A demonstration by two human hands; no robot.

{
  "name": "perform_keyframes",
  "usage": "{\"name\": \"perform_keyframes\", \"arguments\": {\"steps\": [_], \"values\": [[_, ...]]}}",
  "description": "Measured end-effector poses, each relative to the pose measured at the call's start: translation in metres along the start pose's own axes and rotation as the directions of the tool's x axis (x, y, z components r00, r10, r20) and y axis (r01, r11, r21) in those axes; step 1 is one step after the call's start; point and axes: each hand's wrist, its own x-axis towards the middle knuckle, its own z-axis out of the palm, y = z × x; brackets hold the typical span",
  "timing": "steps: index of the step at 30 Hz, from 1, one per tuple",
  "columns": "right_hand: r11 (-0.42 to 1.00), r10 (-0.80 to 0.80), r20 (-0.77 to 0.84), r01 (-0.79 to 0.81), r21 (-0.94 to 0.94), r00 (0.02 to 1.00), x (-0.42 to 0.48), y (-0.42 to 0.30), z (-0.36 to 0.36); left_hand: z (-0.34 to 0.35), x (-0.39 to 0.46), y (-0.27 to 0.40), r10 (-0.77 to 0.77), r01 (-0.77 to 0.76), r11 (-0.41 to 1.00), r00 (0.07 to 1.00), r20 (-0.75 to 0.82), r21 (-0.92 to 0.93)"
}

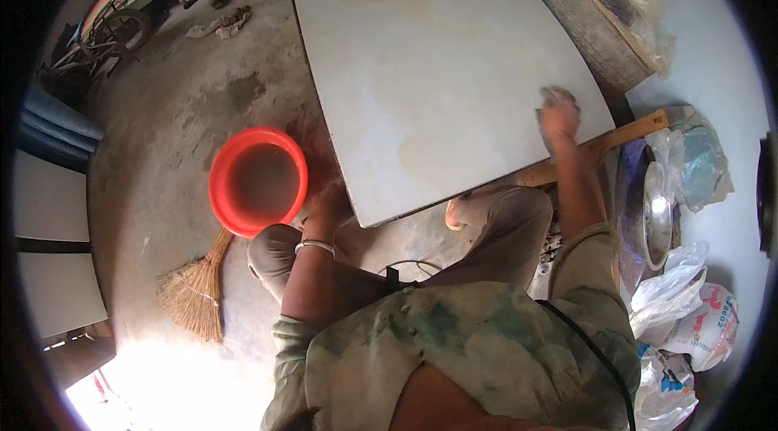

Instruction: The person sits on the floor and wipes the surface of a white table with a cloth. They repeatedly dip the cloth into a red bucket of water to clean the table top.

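Note:
A large white panel (450, 66) with faint yellowish stains lies before me. My right hand (560, 115), blurred, presses a dark cloth (545, 127) on the panel near its right corner. Close to the near left edge is my left hand (331, 203), in shadow beside my knee; its fingers are partly hidden, and whether they grip the edge cannot be made out. A red plastic basin (216, 181) of murky water (264, 178) stands on the floor, left of that hand.
A straw broom (197, 297) lies below the basin. Right of the panel are a wooden bar (632, 133), a metal bowl (658, 215) and plastic bags (668, 291). A woven-sided box (589, 23) stands at the upper right, a wheeled frame (121, 29) at the upper left.

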Motion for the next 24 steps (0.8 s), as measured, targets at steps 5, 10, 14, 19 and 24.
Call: {"name": "perform_keyframes", "arguments": {"steps": [5,10,14,19,24], "values": [[0.749,-0.523,-0.133,0.528,0.401,0.842,-0.076,-0.192,-0.028,0.026,0.015,-0.030,-0.036,0.034,0.999,0.998,0.044,0.029],[0.466,-0.778,-0.124,0.699,0.542,0.615,-0.169,-0.270,-0.084,0.045,0.017,-0.046,0.063,-0.082,0.968,0.995,-0.083,-0.238],[0.659,-0.638,-0.001,0.548,0.515,0.770,-0.123,-0.186,-0.076,0.029,0.013,-0.032,0.003,-0.003,0.997,1.000,0.007,-0.078],[0.999,0.001,0.103,0.004,-0.044,0.995,-0.037,-0.043,-0.027,0.098,0.028,-0.092,0.171,-0.173,0.985,0.972,-0.161,0.002],[0.987,-0.158,0.144,0.155,0.028,0.977,-0.062,-0.132,-0.030,-0.005,-0.010,0.003,0.069,-0.089,0.987,0.987,-0.146,-0.132]]}}
